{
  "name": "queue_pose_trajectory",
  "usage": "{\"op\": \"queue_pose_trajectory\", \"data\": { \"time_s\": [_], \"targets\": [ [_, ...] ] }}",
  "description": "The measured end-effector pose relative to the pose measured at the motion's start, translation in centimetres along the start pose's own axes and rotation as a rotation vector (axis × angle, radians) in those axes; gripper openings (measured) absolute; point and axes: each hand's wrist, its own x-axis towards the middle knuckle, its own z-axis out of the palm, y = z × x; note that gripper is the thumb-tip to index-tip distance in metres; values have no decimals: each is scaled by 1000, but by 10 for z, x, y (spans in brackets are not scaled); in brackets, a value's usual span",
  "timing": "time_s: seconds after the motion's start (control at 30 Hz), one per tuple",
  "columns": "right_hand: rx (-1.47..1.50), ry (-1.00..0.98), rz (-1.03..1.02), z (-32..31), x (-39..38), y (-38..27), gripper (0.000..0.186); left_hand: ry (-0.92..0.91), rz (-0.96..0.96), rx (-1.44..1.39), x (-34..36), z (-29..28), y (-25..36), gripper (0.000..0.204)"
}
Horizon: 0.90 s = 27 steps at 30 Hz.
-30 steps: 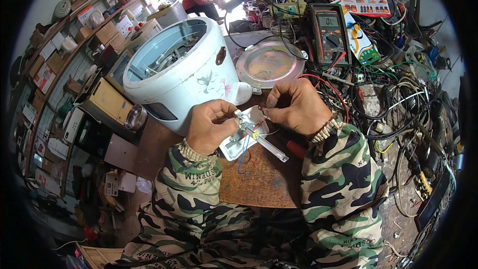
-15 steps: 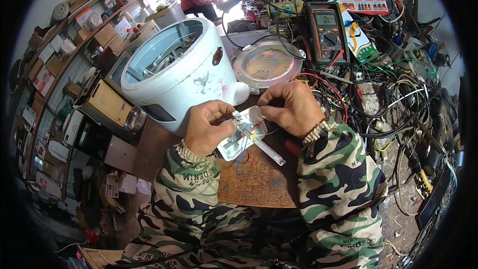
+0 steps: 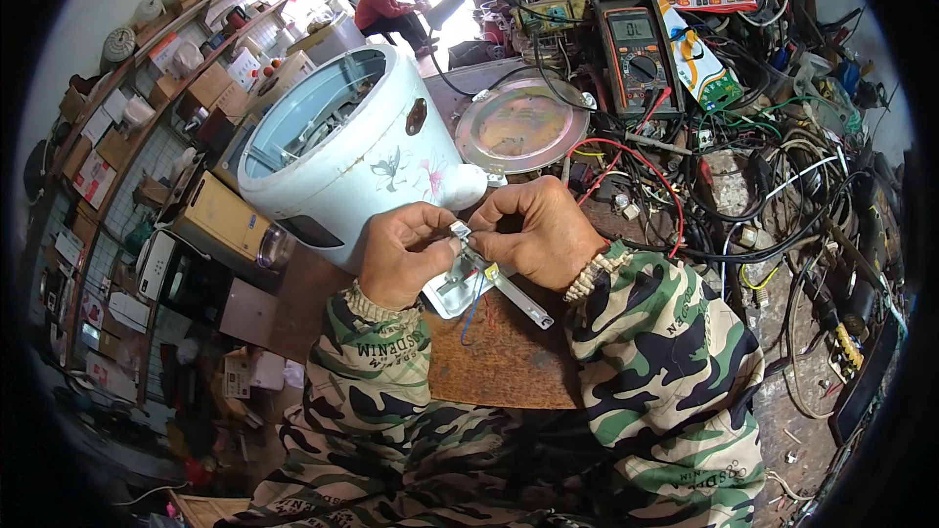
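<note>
My left hand [image 3: 403, 252] and my right hand [image 3: 531, 232] meet over a small metal part [image 3: 460, 279] with a flat strip [image 3: 521, 299] sticking out to the lower right. Both hands pinch it at the top with fingertips. A thin blue wire [image 3: 469, 311] and a yellow bit hang from it. The part is held just above a rusty brown plate [image 3: 499, 357] on the bench. A pale blue rice cooker body [image 3: 337, 152] with a flower print stands open right behind my left hand.
A round metal heating plate [image 3: 518, 124] lies behind my right hand. A multimeter [image 3: 636, 49] with red leads stands further back. Tangled cables and tools [image 3: 782, 205] cover the right side. Shelves with boxes [image 3: 147, 98] run along the left. A person in red [image 3: 381, 12] sits far back.
Both hands have shifted slightly up and closer together on the metal part. The view has tilted a little; the cooker and bench items have not moved.
</note>
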Motion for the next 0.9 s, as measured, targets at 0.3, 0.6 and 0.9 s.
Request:
{"op": "queue_pose_trajectory", "data": {
  "time_s": [0.3,0.6,0.9],
  "targets": [
    [73,21,44,4,0,6,9,-22,56,-60,1,-2,-7,24],
    [125,29,71,6,0,7,9,-34,57,-50,1,-2,-6,23],
    [104,48,92,5,-1,7,10,-81,104,-35,1,-7,-8,25]
  ]
}}
